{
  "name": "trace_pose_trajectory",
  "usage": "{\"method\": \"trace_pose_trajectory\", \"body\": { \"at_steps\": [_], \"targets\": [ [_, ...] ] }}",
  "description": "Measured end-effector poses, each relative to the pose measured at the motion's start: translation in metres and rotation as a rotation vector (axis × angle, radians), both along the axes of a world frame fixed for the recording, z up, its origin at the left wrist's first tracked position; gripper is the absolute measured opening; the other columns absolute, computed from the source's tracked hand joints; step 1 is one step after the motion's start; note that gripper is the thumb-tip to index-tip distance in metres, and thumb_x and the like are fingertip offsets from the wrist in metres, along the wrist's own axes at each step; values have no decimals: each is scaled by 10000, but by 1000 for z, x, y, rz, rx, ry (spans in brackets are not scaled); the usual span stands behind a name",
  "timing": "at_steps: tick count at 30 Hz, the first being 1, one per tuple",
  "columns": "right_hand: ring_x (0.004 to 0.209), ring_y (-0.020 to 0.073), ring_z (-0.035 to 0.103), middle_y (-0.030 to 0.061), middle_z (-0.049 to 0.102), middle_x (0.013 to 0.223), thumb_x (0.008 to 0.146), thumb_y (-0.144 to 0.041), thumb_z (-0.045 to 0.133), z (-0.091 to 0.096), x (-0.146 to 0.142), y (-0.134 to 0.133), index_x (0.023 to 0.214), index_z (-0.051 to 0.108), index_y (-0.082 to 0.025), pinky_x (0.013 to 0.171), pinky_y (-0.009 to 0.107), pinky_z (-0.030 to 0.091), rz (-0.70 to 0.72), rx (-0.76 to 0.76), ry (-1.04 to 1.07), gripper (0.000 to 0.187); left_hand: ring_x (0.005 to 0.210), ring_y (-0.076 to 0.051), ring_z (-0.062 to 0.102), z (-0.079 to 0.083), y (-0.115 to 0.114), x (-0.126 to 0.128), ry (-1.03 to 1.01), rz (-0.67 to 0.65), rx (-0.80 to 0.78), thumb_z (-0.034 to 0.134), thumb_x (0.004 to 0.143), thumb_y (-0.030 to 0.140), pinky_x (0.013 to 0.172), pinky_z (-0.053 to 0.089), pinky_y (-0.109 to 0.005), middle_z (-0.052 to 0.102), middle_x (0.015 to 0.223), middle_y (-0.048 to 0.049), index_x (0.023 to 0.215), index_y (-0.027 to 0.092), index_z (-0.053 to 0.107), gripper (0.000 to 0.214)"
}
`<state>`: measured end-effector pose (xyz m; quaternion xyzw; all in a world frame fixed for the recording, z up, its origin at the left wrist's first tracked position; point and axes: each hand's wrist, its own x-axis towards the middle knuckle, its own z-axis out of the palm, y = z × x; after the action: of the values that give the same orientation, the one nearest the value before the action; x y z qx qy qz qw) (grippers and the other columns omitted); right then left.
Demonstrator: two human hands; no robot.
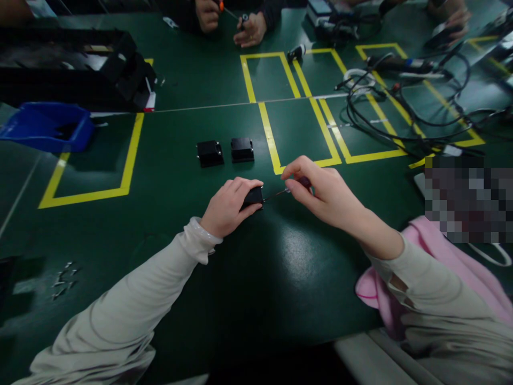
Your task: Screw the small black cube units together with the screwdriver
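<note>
My left hand (230, 206) is closed over a small black box (254, 197) that rests on the green table (168, 214). My right hand (320, 192) pinches a thin screwdriver (280, 193) whose tip points at the right end of that box. Two more small black boxes (209, 153) (242, 149) sit side by side just beyond my hands.
Yellow tape rectangles (294, 133) mark the table. A blue bin (44, 125) and a black case (72, 69) stand far left. Tangled black cables (401, 107) lie far right. Loose screws (64, 278) lie near left. Another person's hands (236, 21) work across the table. Pink cloth (436, 251) lies at right.
</note>
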<state>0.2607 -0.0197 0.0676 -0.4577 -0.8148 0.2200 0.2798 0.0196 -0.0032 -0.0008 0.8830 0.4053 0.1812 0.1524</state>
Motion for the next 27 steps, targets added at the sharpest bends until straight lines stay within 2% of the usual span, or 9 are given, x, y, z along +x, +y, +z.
{"method": "trace_pose_trajectory", "body": {
  "at_steps": [3,6,8,11,14,17,19,24,27],
  "targets": [
    [586,110,532,-16,606,698,972,-311,497,1,0,0,912,560,-199,580,242,338,4,-9,-15,141,1059,-283,564,0,0,0,6,1,4,580,948,344,934,477,-438,601,1217,-116,1324,180,500,417],
    [612,116,556,-12,615,741,951,-242,500,0,1,1,1006,563,-197,593,241,362,16,-4,3,95,1071,-282,562,0,0,0,5,0,-4,579,951,343,947,474,-440,600,1221,-116,1324,177,501,415],
    [631,122,566,-18,605,747,935,-213,508,0,1,1,1056,556,-202,603,242,373,16,4,12,131,1080,-281,561,0,0,0,2,1,-11,579,951,345,952,473,-441,598,1225,-113,1325,184,498,415],
    [616,121,558,-21,597,711,961,-279,509,0,1,1,981,561,-206,592,243,358,4,-1,7,92,1087,-282,563,0,0,0,2,5,-15,581,950,344,956,471,-442,599,1230,-111,1327,194,495,415],
    [597,117,549,-14,607,697,983,-329,489,-1,0,1,903,555,-204,580,246,339,-8,-10,-3,163,1089,-284,563,0,0,0,3,1,-13,580,950,345,958,471,-445,601,1229,-111,1328,192,496,416],
    [619,121,556,-15,602,720,964,-251,487,-1,0,2,973,557,-207,595,246,361,-9,2,11,83,1080,-284,564,0,0,0,1,1,-6,578,953,349,952,475,-445,602,1224,-114,1326,186,500,415],
    [626,123,555,-20,589,724,948,-217,488,-1,0,1,1022,554,-209,604,247,375,-13,13,17,99,1078,-283,564,0,0,0,3,1,-2,578,955,346,950,475,-444,601,1224,-116,1328,183,500,414],
    [614,129,564,-14,601,697,975,-325,496,-2,0,1,945,555,-201,589,254,362,-26,-7,7,141,1080,-285,565,0,1,0,6,-4,-7,586,950,341,951,476,-445,601,1229,-120,1332,173,498,426],
    [631,127,575,-13,609,718,971,-292,492,-2,0,2,953,551,-204,599,250,371,-20,-8,26,107,1087,-287,562,0,1,0,4,-2,-12,587,948,338,954,474,-447,600,1232,-119,1327,182,497,420]
  ]
}}
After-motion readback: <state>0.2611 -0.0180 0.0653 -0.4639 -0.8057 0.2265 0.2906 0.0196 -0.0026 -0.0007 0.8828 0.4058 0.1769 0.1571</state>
